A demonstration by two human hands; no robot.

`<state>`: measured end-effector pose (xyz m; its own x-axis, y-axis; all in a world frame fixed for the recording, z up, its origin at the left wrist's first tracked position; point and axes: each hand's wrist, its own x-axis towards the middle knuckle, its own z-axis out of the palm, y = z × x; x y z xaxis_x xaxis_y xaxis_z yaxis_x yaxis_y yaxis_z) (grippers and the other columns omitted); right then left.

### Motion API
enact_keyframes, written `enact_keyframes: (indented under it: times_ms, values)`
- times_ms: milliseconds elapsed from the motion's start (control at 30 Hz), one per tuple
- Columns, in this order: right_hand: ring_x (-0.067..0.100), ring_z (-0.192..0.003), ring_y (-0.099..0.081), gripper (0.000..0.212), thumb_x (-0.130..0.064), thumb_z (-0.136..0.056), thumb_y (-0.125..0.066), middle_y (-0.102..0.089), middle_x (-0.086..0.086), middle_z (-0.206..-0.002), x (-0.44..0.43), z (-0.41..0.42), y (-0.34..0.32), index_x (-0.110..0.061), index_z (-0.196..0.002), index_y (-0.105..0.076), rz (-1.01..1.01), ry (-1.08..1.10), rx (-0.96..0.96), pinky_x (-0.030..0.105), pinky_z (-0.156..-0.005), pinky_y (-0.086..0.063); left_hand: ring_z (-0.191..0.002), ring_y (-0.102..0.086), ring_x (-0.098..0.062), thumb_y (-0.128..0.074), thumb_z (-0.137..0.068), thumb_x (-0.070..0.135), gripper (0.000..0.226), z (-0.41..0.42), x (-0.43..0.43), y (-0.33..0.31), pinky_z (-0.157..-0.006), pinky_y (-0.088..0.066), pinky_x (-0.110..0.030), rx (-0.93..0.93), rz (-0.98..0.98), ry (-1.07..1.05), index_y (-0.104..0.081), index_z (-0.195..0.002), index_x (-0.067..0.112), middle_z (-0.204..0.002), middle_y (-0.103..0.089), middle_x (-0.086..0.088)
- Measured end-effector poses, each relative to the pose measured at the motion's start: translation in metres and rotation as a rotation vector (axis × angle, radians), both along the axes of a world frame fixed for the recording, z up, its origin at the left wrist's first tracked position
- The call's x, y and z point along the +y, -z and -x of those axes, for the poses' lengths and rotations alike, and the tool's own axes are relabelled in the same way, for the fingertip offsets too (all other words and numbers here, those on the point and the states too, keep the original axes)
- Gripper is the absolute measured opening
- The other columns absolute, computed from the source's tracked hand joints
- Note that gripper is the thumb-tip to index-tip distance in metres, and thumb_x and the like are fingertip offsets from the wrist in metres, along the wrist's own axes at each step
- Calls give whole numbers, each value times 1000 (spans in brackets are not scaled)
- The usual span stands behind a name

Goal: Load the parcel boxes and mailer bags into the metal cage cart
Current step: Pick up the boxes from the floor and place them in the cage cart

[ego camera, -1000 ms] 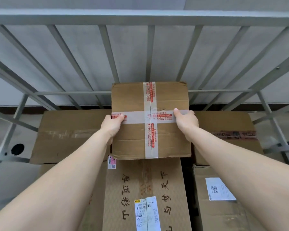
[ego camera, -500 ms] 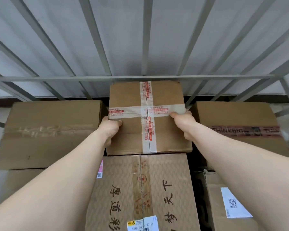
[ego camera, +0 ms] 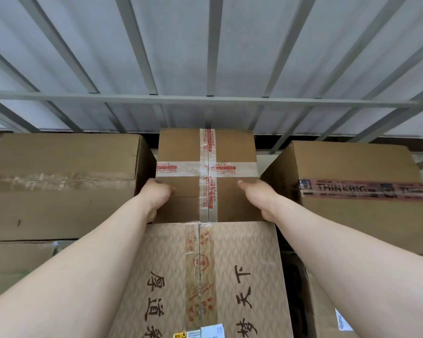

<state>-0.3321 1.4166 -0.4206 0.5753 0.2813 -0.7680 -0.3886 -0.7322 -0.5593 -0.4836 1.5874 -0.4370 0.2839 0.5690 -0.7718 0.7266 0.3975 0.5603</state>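
Since the taped box (ego camera: pixel 206 176) is already down in the slot between the big plain box (ego camera: pixel 59 203) on the left and the THINKBIG box (ego camera: pixel 352 220) on the right, at the back of the metal cage cart (ego camera: pixel 181 99) and just past the patterned box (ego camera: pixel 242 252), I'd say the main worry is fingers. The left grip (ego camera: pixel 156 198) is wrapped round the box's left side with the thumb on top, and the right grip (ego camera: pixel 259 198) has the right side the same way, so both are clamped on the box, down in the narrow gaps beside its neighbours. The left gap looks really tight, so knuckles could get pinched there if the box drops any lower or gets shoved sideways. It could also wedge crooked if one side catches a neighbour's edge. I can't see what's under it, so letting go early might mean a drop. The near edge looks jammed right up against the patterned box too, which could snag. Compared with half a second ago, the box sits lower and further back, sunk between the side boxes rather than overlapping them. Both grips have slid toward its near half, below the crosswise tape instead of on it. The cage's horizontal bar now shows well clear above the box, where before it was right at the top edge.
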Motion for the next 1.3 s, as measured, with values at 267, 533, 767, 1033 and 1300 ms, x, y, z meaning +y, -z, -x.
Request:
enact_keyframes:
  times_ms: [267, 533, 767, 1033, 1300]
  values:
    - [25, -129, -46, 49, -29, -99, -51, -48, 7, -142, -12, 12, -91, -7, -142, -42, 12, -221, -202, 27, -95, -37, -116, -52, -25, -61, -91, 15, 46, -3, -25, -91, -91, -39, -29, -8, -185, 85, -46, -134, 5, -129, -55, -11]
    - [26, -136, -40, 59, -40, -98, -48, -40, 7, -150, -46, 29, -253, -12, -147, -33, 41, -600, -520, 35, -106, -36, -106, -49, -15, -58, -93, 23, 51, 13, -76, -258, -85, -35, -22, -34, -393, 302, -43, -139, 10, -139, -49, -6]
    - [26, -135, -40, 59, -43, -95, -53, -44, 7, -147, -117, 65, -451, -12, -144, -39, 24, -866, -898, 39, -109, -34, -125, -50, -20, -59, -92, 28, 52, 53, -150, -465, -100, -38, -28, -102, -731, 445, -44, -139, 13, -139, -51, -7]
    - [19, -143, -23, 70, -47, -89, -59, -36, 3, -151, -227, 128, -608, -18, -147, -34, 9, -998, -1272, 41, -119, -12, -135, -40, -16, -58, -93, 34, 57, 137, -252, -634, -111, -30, -30, -82, -1032, 725, -37, -144, 18, -149, -39, -1]
    - [18, -145, -17, 68, -43, -89, -61, -34, 0, -152, -339, 191, -641, -19, -147, -33, 84, -803, -1332, 40, -119, -5, -136, -38, -23, -57, -91, 42, 61, 198, -331, -661, -112, -31, -41, -88, -1109, 933, -33, -145, 28, -151, -33, 6]
